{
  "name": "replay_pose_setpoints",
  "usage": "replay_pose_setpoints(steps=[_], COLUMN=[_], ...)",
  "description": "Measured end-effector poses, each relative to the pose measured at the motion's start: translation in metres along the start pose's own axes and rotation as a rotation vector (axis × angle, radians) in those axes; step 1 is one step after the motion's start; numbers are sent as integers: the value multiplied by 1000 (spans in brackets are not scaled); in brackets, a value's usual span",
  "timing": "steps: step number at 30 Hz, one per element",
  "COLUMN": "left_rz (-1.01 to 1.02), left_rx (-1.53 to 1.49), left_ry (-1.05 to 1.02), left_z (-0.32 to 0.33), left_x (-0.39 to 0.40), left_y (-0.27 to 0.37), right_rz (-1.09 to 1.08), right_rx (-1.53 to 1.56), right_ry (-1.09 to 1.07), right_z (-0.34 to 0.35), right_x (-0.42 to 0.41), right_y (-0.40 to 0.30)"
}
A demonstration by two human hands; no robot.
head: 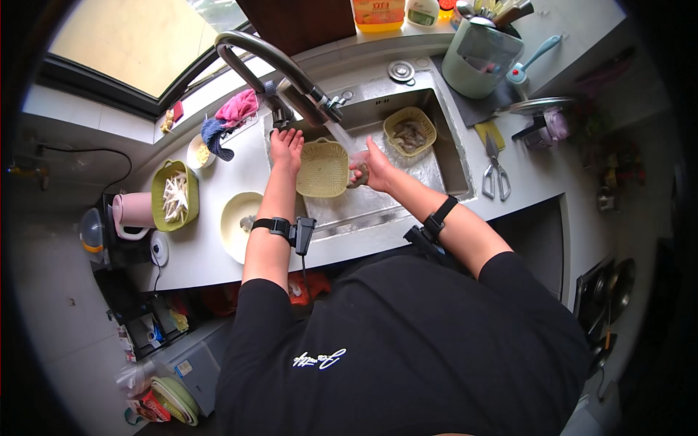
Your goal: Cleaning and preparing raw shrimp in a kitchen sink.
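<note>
Water runs from the faucet [322, 109] into the steel sink [381, 203]. My right hand [371, 166] is beside the stream, its fingers curled around a small greyish shrimp [359, 175]. Near the faucet base, my left hand [287, 146] is palm up with its fingers apart, holding nothing. Between the hands sits a yellow-green plastic basket [323, 169], with no food visible in it. A second basket [388, 126] at the sink's far right holds several shrimp [410, 136]. Left of the sink, a cream bowl [234, 240] holds something grey, partly hidden by my left forearm.
Kitchen scissors [493, 169] lie right of the sink, near a yellow cloth [491, 133] and a utensil holder [474, 60]. On the left counter are a green basket [191, 201] of pale strips, a pink kettle [133, 211] and a small bowl [196, 158].
</note>
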State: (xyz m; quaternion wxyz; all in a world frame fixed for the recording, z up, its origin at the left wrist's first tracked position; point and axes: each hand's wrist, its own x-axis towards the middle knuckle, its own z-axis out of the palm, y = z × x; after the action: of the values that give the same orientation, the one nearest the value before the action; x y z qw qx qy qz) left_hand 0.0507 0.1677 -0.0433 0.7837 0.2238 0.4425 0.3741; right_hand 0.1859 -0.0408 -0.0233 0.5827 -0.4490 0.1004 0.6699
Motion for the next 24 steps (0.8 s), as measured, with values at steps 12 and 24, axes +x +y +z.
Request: replay_pose_setpoints(steps=[12, 24], left_rz=[-57, -157], left_rx=[-195, -547], left_ry=[-43, -454], left_z=[14, 18], left_x=[-1, -1], left_y=[30, 35], right_rz=[-413, -190], right_rx=[-334, -83], right_ry=[-158, -101], right_z=[5, -6], right_x=[-3, -25], right_y=[-8, -19])
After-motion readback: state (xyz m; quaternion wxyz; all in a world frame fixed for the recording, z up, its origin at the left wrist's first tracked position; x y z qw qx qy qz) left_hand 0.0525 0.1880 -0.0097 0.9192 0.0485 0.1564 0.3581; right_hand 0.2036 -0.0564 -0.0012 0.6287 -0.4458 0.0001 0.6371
